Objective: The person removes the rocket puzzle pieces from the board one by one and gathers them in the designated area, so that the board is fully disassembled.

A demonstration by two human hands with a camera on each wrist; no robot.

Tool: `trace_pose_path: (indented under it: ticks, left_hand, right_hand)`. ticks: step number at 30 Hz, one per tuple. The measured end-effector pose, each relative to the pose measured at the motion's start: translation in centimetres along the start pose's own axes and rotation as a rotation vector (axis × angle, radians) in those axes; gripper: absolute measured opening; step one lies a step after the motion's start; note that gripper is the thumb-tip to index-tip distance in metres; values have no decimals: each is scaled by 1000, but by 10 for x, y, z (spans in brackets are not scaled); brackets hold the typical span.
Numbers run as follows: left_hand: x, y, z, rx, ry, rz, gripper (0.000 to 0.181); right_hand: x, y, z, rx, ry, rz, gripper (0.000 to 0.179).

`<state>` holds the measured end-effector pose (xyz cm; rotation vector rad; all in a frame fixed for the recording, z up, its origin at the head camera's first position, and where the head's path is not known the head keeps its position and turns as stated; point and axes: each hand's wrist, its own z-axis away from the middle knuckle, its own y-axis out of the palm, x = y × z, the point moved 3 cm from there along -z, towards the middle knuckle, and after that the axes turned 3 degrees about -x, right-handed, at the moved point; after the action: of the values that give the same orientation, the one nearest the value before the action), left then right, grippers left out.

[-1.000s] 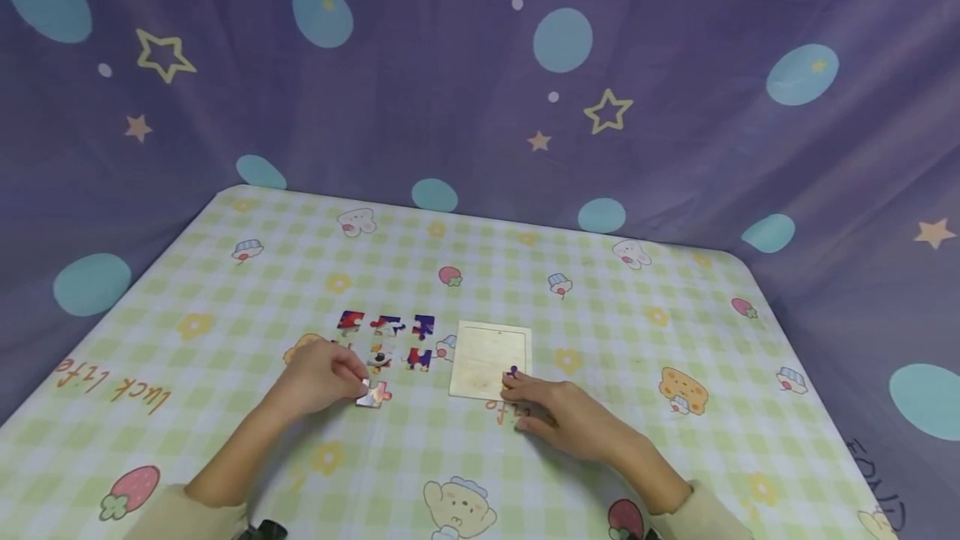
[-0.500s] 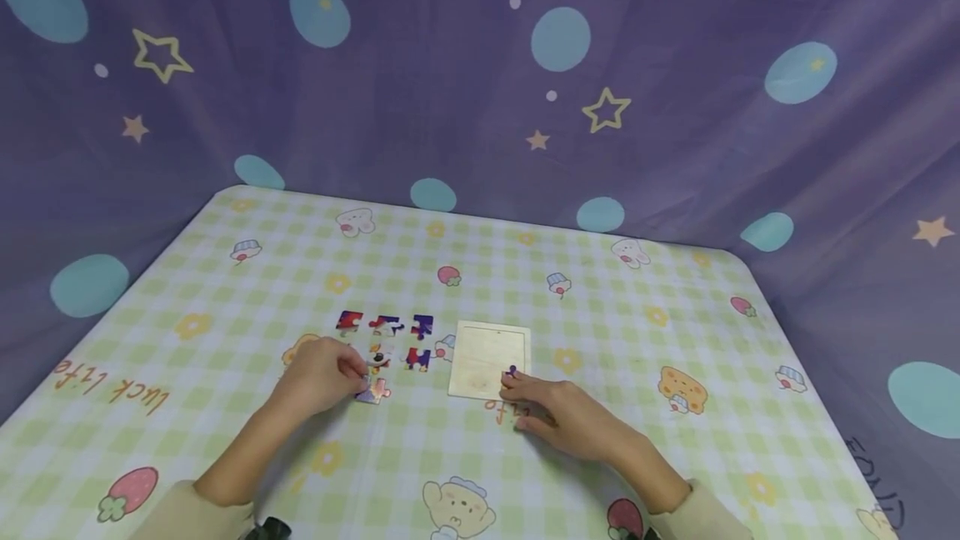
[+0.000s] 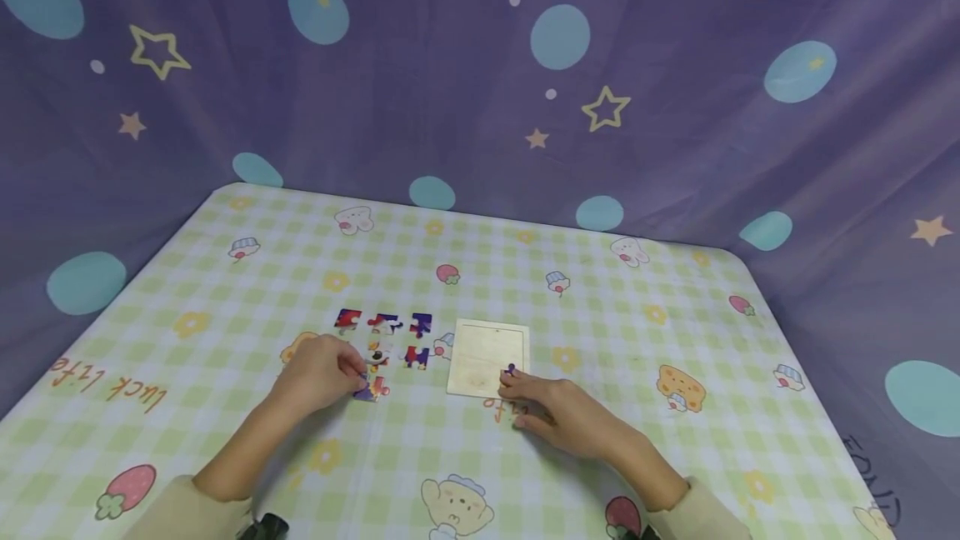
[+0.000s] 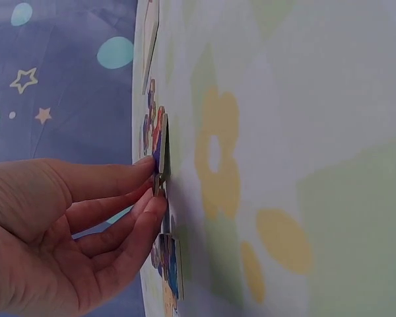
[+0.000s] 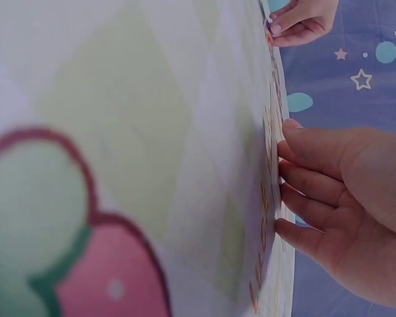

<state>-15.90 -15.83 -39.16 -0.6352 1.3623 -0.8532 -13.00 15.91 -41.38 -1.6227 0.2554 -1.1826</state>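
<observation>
My left hand (image 3: 318,373) pinches a jigsaw piece (image 3: 372,389) at the near side of the loose pieces, thumb and fingertips at its edge. The left wrist view shows that jigsaw piece (image 4: 162,142) at the tabletop, beside the thumb. My right hand (image 3: 566,415) rests with extended fingers on the near right corner of a square wooden puzzle tray (image 3: 483,348). A small dark bit of another jigsaw piece (image 3: 512,368) shows in that corner by the fingertips; the fingers cover the rest. In the right wrist view the right hand (image 5: 343,191) touches the tray's edge.
Several loose jigsaw pieces lie in rough rows left of the tray, among them a red one (image 3: 348,320), a purple one (image 3: 422,324) and one with an eye (image 3: 378,353). A checked cloth (image 3: 637,323) covers the table. A purple curtain (image 3: 450,90) hangs behind.
The jigsaw piece at my left fingertips has shifted slightly away from me and lost its bright glare, its purple part now showing. My right hand stays on the tray's corner.
</observation>
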Motion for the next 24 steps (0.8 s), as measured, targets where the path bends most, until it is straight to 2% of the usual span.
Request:
trace_pose_path:
  ticks: [9, 14, 20, 24]
  left_hand:
    - [-3, -3, 1, 12, -19, 1, 6]
    - [-8, -6, 2, -4, 26, 16, 7]
    - [-24, -5, 3, 14, 46, 59, 9]
    - [-39, 1, 0, 28, 68, 76, 8]
  right_hand:
    - [2, -1, 0, 0, 2, 2, 41]
    - [5, -2, -2, -14, -14, 31, 39]
    - [10, -5, -6, -73, -66, 115, 29]
    - [12, -7, -9, -116, -93, 107, 23]
